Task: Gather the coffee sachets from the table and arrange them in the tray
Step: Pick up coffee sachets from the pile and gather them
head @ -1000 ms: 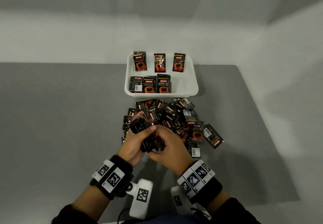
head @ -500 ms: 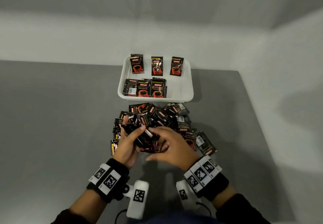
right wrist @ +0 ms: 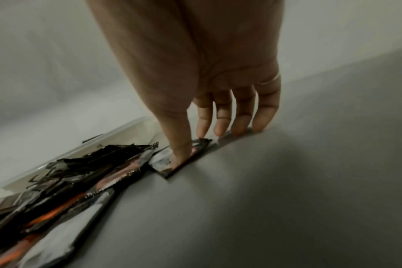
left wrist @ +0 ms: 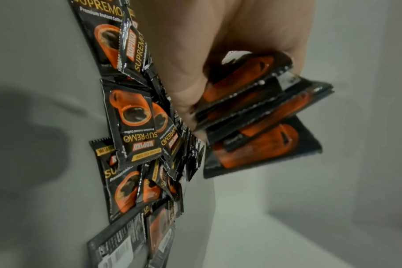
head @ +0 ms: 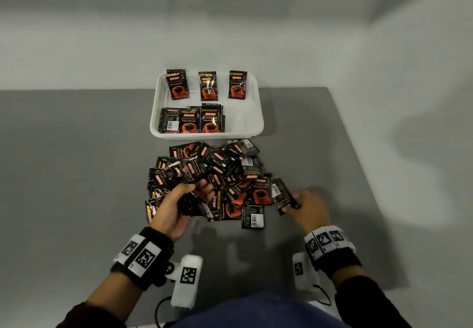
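Note:
A white tray (head: 247,116) at the table's far side holds three black-and-orange coffee sachets (head: 207,86) in a back row. More sachets overlap in its front left (head: 190,120). A loose pile of sachets (head: 230,171) lies just in front of the tray. Over the pile's left part, my left hand (head: 176,205) grips a stack of several sachets (left wrist: 259,108) between thumb and fingers. My right hand (head: 309,206) is at the pile's right edge. Its thumb (right wrist: 179,145) presses on a single sachet (right wrist: 195,154) lying flat, and its straight fingers touch the table beside it.
The grey table (head: 76,174) ends at a right edge (head: 358,148) with a white wall behind. The tray's near rim (right wrist: 117,132) borders the pile. Bare table lies to the left and right of the pile.
My right hand has left the stack in my left hand and moved right to the outlying sachet at the pile's edge. My left hand keeps its stack.

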### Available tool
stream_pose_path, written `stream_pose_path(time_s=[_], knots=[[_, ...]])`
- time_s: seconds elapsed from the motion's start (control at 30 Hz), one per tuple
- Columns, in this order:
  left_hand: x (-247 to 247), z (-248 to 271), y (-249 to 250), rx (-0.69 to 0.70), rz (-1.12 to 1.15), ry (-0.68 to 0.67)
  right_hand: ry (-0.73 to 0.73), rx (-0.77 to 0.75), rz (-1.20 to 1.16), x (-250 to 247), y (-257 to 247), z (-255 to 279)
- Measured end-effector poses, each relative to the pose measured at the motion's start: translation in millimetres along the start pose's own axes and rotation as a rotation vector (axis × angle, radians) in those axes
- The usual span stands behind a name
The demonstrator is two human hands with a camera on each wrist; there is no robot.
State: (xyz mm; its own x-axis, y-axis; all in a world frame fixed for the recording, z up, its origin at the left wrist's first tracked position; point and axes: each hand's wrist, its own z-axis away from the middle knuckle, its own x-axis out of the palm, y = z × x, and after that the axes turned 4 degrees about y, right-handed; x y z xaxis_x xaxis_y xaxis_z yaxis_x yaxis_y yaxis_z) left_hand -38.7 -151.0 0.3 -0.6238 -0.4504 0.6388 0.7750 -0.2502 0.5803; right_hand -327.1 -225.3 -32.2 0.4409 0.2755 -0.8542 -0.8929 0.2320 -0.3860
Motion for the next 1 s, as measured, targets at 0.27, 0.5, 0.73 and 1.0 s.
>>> stream_pose_path(time_s=[0.27,0.5,0.73,1.0], knots=[[-4.9,5.2,1.1,-0.039,-0.037,-0.102,0.062,0.060,-0.246,4.3,15.7,5.5],[-10.5,7.5,4.0,-0.044,-0.047,-0.115,0.218,-0.104,-0.501,-20.0,-3.6,28.9],[-10.5,11.6,10.4,-0.120,-0.052,-0.121,0.142,-0.496,-0.578,-61.9,-58.6,68.2],[5.1,22.7,7.5,-0.124,-0.307,-0.235,-0.125,-0.676,-0.415,-28.2,-133.7,81.1]])
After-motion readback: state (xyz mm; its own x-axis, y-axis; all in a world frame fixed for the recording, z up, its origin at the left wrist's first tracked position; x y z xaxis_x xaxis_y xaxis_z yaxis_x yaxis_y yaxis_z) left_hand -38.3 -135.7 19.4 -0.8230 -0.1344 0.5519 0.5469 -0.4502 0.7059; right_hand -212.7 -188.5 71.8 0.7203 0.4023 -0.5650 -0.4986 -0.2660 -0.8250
